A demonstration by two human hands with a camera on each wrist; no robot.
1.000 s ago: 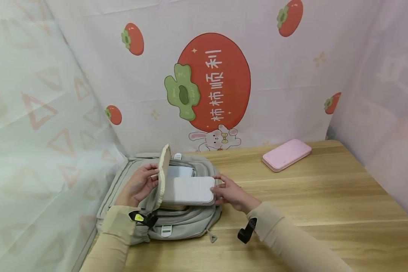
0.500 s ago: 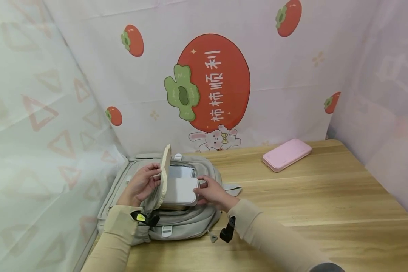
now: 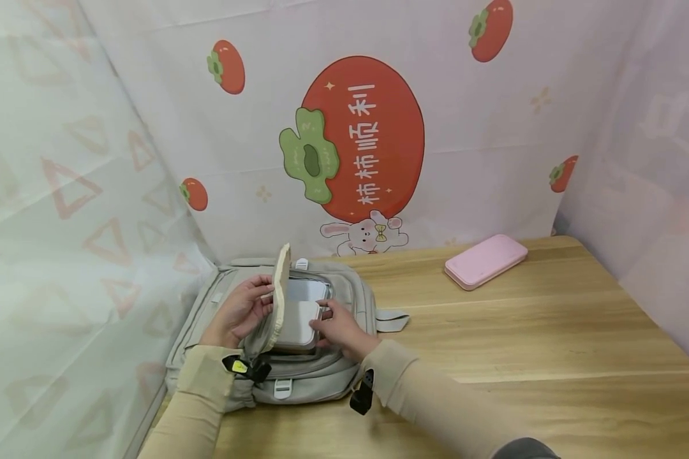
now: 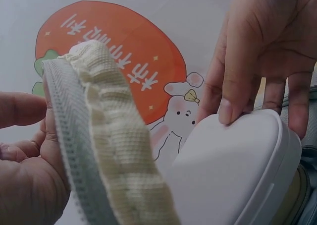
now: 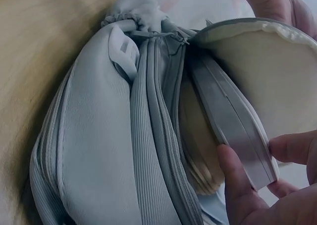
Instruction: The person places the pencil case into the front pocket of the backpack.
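A grey backpack lies flat on the table with its zipped front pocket open. My left hand pinches the zipped edge of the pocket flap, lined in cream fabric, and holds it raised. My right hand grips the outer end of a flat white case with rounded corners, thumb on one face and fingers on the other in the right wrist view. The case's far end is inside the pocket, hidden behind the flap. Beside it in the pocket lies a pale bluish flat item.
A pink flat case lies at the back right of the wooden table. A grey strap sticks out to the bag's right. A printed cloth wall stands behind, with more cloth at both sides.
My right hand has moved left, sliding the white case deeper into the pocket behind the flap. The left hand stays on the flap almost unmoved. The pink case has not moved.
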